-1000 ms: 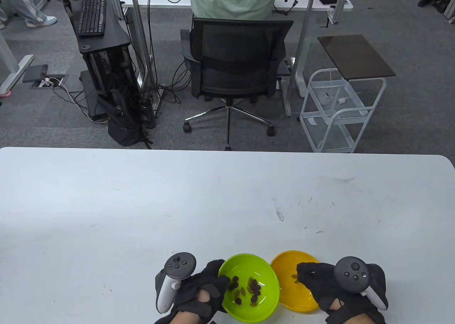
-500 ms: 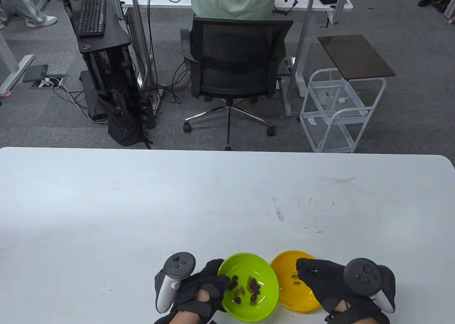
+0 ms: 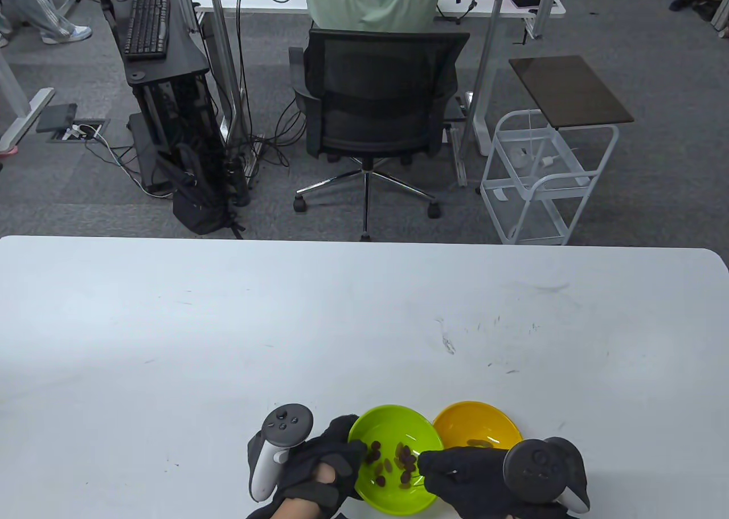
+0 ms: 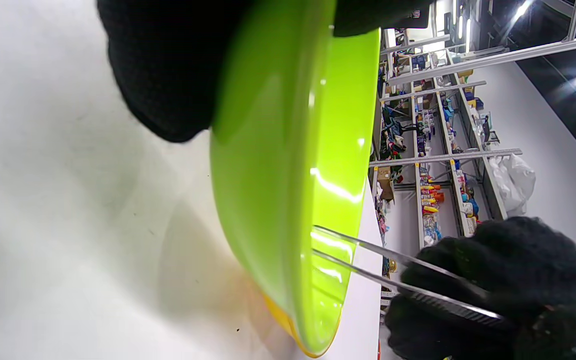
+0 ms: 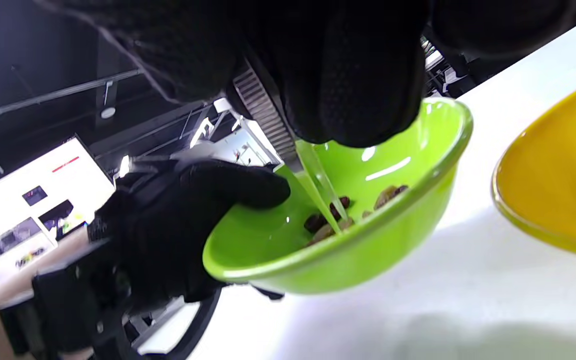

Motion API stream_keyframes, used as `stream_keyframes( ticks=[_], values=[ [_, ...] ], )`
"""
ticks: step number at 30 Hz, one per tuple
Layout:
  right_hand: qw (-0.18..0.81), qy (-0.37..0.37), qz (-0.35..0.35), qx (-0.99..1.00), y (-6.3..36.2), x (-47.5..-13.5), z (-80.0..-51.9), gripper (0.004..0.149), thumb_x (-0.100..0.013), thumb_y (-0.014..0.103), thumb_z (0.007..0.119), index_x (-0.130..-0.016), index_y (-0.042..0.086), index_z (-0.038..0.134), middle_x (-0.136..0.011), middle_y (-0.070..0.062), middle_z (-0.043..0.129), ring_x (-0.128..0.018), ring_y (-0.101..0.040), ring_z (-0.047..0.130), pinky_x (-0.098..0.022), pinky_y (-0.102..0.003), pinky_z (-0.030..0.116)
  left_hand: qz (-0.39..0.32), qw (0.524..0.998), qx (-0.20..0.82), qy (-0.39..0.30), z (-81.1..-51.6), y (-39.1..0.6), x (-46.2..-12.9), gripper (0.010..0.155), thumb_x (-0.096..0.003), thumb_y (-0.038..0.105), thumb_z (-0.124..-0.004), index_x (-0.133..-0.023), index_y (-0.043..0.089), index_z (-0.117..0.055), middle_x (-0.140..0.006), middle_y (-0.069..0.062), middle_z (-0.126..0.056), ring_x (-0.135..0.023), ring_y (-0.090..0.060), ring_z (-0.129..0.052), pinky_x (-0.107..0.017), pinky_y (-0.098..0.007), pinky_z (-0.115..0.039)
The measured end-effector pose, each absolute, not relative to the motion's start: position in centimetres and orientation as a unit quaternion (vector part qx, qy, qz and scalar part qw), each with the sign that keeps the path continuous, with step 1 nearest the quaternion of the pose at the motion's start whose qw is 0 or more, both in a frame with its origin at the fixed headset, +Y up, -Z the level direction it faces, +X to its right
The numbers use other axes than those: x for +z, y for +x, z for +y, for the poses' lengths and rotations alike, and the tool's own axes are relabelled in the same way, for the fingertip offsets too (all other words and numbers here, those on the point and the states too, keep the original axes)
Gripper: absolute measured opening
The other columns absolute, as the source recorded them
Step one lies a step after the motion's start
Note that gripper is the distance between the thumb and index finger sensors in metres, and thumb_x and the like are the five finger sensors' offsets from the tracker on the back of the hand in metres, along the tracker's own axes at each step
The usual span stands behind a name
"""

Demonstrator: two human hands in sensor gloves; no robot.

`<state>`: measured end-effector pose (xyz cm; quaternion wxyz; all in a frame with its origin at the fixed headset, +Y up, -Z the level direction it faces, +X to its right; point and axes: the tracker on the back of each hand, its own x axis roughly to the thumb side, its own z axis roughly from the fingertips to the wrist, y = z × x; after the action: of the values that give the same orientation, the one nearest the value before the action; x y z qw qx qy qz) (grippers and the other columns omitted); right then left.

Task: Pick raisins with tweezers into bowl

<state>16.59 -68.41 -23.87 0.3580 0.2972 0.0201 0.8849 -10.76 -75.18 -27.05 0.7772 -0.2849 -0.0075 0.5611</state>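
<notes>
Carefully now: keep right hand pinching tweezers, tips low among raisins in green bowl; cannot tell whether one is caught. Hold left hand gripping that bowl's rim to steady it on bench. Squeeze gently, lift straight, carry toward yellow bowl just beyond.
</notes>
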Motion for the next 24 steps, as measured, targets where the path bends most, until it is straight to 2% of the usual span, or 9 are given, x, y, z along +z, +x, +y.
stream_keyframes(
  ticks=[6,24],
  values=[
    [0.345,0.299,0.024,0.889,15.87,-23.80,-69.25,0.034,-0.049,0.042,0.088,-0.079,0.028,0.093,-0.075,-0.005,0.095,-0.049,-0.028,0.104,-0.033,-0.048,0.084,-0.012,0.773,0.566,-0.286,-75.16,-10.70,-27.07,0.065,-0.0513,0.030,-0.067,-0.110,0.011,-0.044,-0.105,-0.015,-0.063,-0.077,-0.040,-0.099,-0.042,-0.034,-0.097],
    [0.340,0.300,0.016,0.891,15.84,-23.82,-69.24,0.034,-0.048,0.042,0.088,-0.079,0.028,0.093,-0.074,-0.006,0.095,-0.048,-0.027,0.105,-0.032,-0.048,0.084,-0.011,0.773,0.565,-0.289,-75.38,-10.66,-27.14,0.065,-0.0515,0.030,-0.067,-0.110,0.012,-0.044,-0.105,-0.015,-0.063,-0.077,-0.040,-0.099,-0.043,-0.034,-0.097]
  ],
)
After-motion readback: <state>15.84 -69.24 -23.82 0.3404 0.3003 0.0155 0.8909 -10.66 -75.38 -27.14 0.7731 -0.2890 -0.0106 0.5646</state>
